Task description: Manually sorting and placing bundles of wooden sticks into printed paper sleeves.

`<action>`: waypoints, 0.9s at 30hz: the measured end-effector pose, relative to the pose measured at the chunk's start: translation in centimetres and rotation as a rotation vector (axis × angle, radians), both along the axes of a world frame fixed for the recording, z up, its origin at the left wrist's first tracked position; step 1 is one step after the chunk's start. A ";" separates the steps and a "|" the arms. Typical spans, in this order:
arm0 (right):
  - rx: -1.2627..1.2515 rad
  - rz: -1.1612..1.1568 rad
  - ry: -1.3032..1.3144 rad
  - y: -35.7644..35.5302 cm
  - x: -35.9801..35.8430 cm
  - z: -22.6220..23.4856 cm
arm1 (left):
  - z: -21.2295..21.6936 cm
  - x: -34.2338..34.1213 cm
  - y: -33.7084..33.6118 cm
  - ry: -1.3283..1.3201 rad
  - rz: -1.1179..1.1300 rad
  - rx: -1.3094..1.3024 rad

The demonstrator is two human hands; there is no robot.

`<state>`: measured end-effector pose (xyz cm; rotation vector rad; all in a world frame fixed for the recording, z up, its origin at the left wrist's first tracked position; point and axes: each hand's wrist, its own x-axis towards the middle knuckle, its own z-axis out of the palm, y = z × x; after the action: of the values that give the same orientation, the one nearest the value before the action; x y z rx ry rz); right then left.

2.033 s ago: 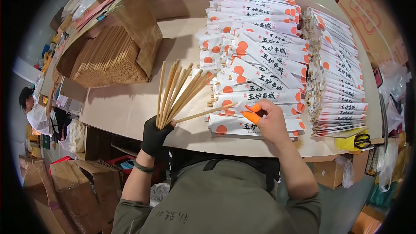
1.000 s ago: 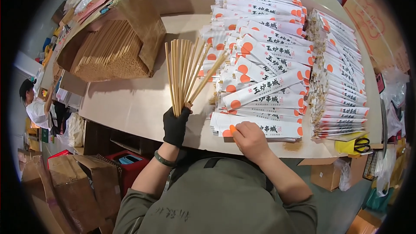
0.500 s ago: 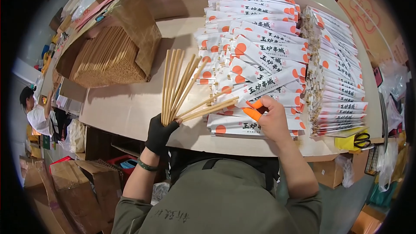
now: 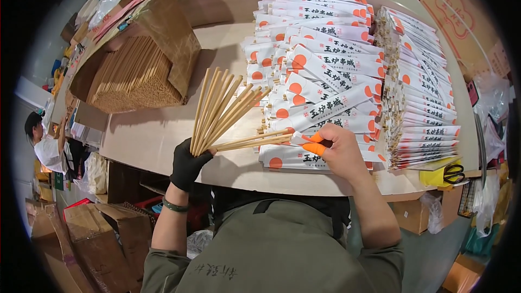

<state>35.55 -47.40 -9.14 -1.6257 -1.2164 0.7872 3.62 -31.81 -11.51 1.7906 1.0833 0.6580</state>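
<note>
Head view: my left hand (image 4: 187,165), in a black glove, has its fingers clenched around the base of a fan of wooden chopsticks (image 4: 220,111) held above the table (image 4: 146,135). My right hand (image 4: 339,152), with orange fingertip covers, pinches the open end of a white paper sleeve (image 4: 331,109) where a pair of chopsticks (image 4: 252,141) enters it. Stacked sleeves (image 4: 320,38) lie just beyond, an open box of chopsticks (image 4: 135,78) to the left.

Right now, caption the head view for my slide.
Gloved left hand fans chopsticks while right hand slides a pair into a paper sleeve.
</note>
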 end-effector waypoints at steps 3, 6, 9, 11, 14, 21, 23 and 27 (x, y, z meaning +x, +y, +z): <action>0.002 -0.007 0.022 -0.1 0.0 0.0 | 0.2 0.1 0.0 -0.010 0.003 -0.032; 0.003 0.010 -0.035 0.5 -0.6 0.4 | -0.7 -1.1 0.2 -0.027 0.010 0.009; 0.001 0.034 -0.272 0.8 -1.2 -0.6 | -1.5 -3.5 -0.9 -0.115 0.201 -0.037; 0.071 0.050 -0.371 0.6 -1.5 -2.6 | -3.5 -6.3 -1.8 -0.266 0.316 0.015; 0.011 0.014 -0.301 -0.6 -2.2 -5.0 | -6.1 -9.4 -3.5 -0.846 1.104 -0.054; 0.051 -0.022 -0.321 -1.4 -2.8 -5.4 | -32.7 -25.8 -6.1 -1.013 1.467 -0.584; 0.086 0.032 -0.233 -0.3 -3.2 -6.4 | -39.3 -29.4 -3.6 -0.862 1.591 -0.551; 0.046 -0.013 -0.084 -0.9 -2.7 -6.9 | -43.1 -32.9 1.5 -0.687 1.740 -0.170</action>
<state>32.89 -48.28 -16.05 -1.6420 -1.2723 0.6837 -29.23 -30.28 -54.62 -0.0322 1.8688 1.8520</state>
